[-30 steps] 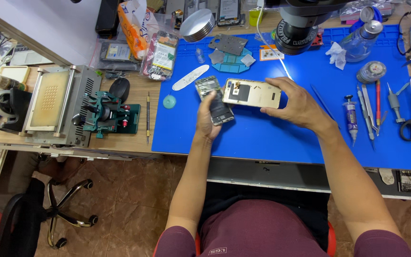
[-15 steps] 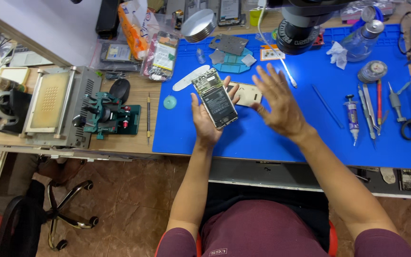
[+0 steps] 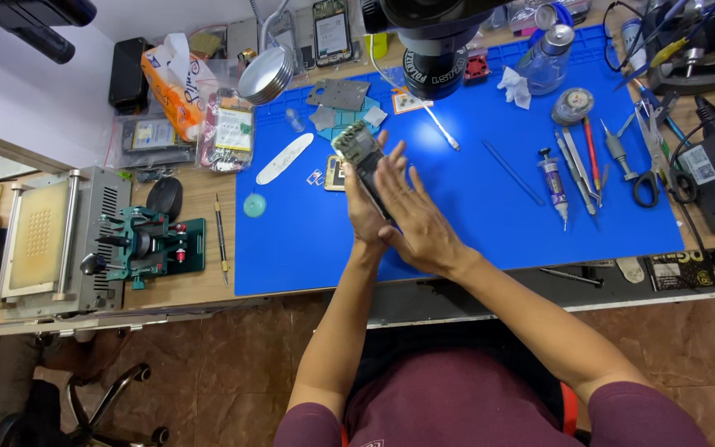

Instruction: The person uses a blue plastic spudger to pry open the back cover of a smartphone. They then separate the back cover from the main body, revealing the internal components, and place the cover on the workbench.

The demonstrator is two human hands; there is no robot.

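Between our palms, above the middle of the blue mat [image 3: 473,215], the opened phone [image 3: 361,157] now stands on edge: our left hand [image 3: 366,217] grips it from beneath, and our right hand [image 3: 417,222], fingers flat and spread, has left the gold back cover [image 3: 334,174] and pressed against it. We judge the inspection continues. Tweezers [image 3: 577,165] and scissors [image 3: 647,178] lie at three o'clock, a green jig [image 3: 146,244] at nine, brown floor tiles [image 3: 233,364] below.

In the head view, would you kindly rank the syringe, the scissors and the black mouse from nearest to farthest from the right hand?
1. Syringe, to the right on the blue mat, nearest the right hand.
2. Scissors, farther right at the mat's edge.
3. Black mouse, far left, off the mat.
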